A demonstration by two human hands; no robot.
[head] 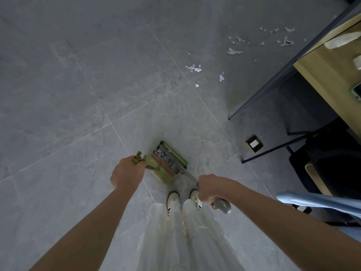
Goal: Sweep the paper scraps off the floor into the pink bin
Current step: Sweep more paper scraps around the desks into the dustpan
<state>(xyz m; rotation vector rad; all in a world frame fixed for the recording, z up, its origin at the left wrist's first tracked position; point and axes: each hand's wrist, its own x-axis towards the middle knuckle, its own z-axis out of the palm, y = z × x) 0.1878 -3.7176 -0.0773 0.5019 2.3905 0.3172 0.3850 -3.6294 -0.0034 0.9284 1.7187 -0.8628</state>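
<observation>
The grey tiled floor (82, 79) carries torn white paper scraps (234, 50) scattered well away near the wooden desk (324, 79), with more scraps heaped inside the olive-green plastic dustpan (168, 169) just ahead of the white shoes (172, 201). The left hand (127, 173) curls its fingers round the dustpan's green handle (139, 158). The right hand (210, 189) grips the grey broom handle (221, 205).

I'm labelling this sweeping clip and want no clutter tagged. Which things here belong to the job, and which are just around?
Belongs to the job:
- green dustpan, scraps already inside, held by the left hand
- broom handle, gripped by the right hand
- paper scraps scattered on the floor

Just around:
- wooden desk
- floor socket
- blue cloth
</observation>
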